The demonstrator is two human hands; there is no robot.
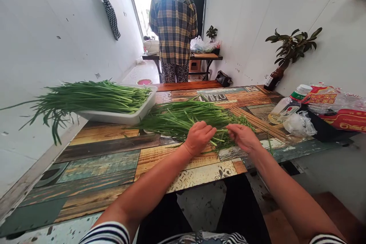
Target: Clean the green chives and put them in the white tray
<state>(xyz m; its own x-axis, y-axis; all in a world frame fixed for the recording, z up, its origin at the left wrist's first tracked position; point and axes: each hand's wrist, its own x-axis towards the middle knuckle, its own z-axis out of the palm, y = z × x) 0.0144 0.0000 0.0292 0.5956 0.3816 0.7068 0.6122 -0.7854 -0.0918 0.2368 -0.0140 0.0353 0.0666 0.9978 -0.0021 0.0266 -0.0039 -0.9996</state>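
A loose pile of green chives (183, 116) lies across the middle of the wooden-patterned table (114, 166). My left hand (199, 137) is wrapped around a small bunch of them at the pile's near edge, the pale stem ends poking out to the right. Just beyond those ends my right hand (243, 137) is closed in a pinch at the stems; what its fingertips grip is too small to make out. On the left a white plastic tray (144, 112) carries a thick bundle of chives (97, 95), leaves hanging over its left side.
Thin wooden skewers (260, 124) lie right of the pile. Farther right stand a clear plastic bottle (286, 106), a crumpled plastic bag (300, 124) and red packaging (343, 118). A brown bottle (274, 79) holds a leafy branch. A person (174, 23) stands at a back table.
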